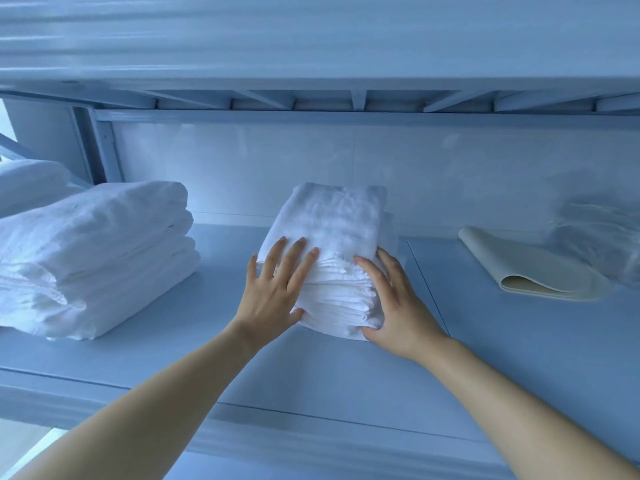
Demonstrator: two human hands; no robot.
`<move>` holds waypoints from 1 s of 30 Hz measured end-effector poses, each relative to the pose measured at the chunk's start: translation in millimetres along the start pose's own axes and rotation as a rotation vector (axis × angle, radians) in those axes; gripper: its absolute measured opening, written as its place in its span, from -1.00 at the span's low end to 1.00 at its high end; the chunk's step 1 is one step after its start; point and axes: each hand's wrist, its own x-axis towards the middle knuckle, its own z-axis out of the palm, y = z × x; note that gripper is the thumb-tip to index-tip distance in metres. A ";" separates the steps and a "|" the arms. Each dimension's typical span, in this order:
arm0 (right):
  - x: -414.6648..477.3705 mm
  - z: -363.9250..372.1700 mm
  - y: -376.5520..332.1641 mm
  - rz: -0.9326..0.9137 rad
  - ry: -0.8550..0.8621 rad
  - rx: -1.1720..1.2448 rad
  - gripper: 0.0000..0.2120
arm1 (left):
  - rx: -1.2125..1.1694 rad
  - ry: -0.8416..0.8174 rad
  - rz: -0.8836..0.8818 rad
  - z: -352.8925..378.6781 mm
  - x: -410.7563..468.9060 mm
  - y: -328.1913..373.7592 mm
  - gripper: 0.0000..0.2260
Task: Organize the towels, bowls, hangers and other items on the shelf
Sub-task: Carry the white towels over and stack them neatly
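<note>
A stack of folded white towels [332, 233] stands in the middle of the pale shelf [207, 306]. My left hand [273, 289] lies on its left front corner with straight fingers spread over the top and the thumb against the front edge. My right hand [391, 299] presses the stack's right side with straight fingers, thumb at the bottom front corner. A larger pile of folded white towels [93, 258] sits at the left end of the shelf.
A folded cream mat [526, 268] lies on the shelf to the right, with a crumpled clear plastic bag [602, 233] behind it. Another white bundle [27, 181] shows at the far left. The upper shelf's frame [346, 102] hangs low overhead.
</note>
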 end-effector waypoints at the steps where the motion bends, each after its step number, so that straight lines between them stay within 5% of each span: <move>1: 0.7 -0.3 2.4 0.004 -0.003 -0.002 0.01 | 0.004 0.001 0.001 2.0 2.6 1.3 0.10; 30: 21.0 17.1 12.9 0.034 -0.050 0.150 -0.05 | 0.095 0.075 0.043 5.9 15.1 -13.8 -0.05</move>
